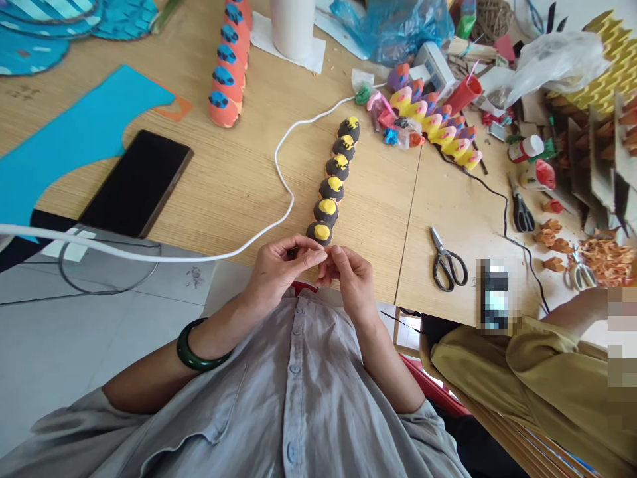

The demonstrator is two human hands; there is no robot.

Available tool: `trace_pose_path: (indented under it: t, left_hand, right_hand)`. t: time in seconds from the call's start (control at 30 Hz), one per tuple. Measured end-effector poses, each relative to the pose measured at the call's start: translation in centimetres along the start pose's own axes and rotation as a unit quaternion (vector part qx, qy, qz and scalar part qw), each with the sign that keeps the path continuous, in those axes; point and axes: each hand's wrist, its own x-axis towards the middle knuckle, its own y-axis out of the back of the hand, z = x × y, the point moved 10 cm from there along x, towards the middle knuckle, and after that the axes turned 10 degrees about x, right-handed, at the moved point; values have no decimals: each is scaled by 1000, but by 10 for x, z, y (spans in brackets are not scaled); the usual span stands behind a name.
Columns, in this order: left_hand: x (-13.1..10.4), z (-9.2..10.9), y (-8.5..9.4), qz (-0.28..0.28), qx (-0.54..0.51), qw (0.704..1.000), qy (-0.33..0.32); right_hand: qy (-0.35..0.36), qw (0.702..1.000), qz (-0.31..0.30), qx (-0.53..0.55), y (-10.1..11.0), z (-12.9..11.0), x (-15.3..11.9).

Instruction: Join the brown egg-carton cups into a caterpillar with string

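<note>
We have a row of dark, yellow-topped bumps (pixel 331 189) lying on the wooden table (pixel 378 219), its near end just by the person's fingertips; contact, we can't tell. Left hand (pixel 276 271): thumb and fingers drawn into a pinch, closed; whatever is between them is too small for us to name. Right hand (pixel 354 277): also pinched, thumb against bent fingers, right next to the left; contents again unclear to us. We see a green bangle (pixel 185 350) on the left forearm. White cable (pixel 284 172) curves past the row on the left. Further left, we get a black phone (pixel 137 182) beside a blue cut sheet (pixel 74 143); beyond it, an orange row with blue patches (pixel 229 73). To the right, we note dark-handled scissors (pixel 448 262), opened slightly, near a pixelated item (pixel 495 295). Past the row's far end, we log yellow-and-purple bumps (pixel 432 125) among plastic scraps. Far right: a co-worker's forearm (pixel 577 311) at the table edge.
</note>
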Motion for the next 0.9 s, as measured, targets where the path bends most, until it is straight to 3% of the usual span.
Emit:
trace_pose_path:
  t: [0.2,0.63,0.9]
  left_hand:
    - [-1,-15,-4,-30,-43,997,65]
    - [-3,-17,-15,-81,-163,974,138]
    - [-3,-17,-15,-70,-144,978,131]
  right_hand:
    - [-13,1000,2,4,0,2,0]
    - [-17,1000,0,2,-1,2,1]
    - [-23,1000,3,-4,0,5,2]
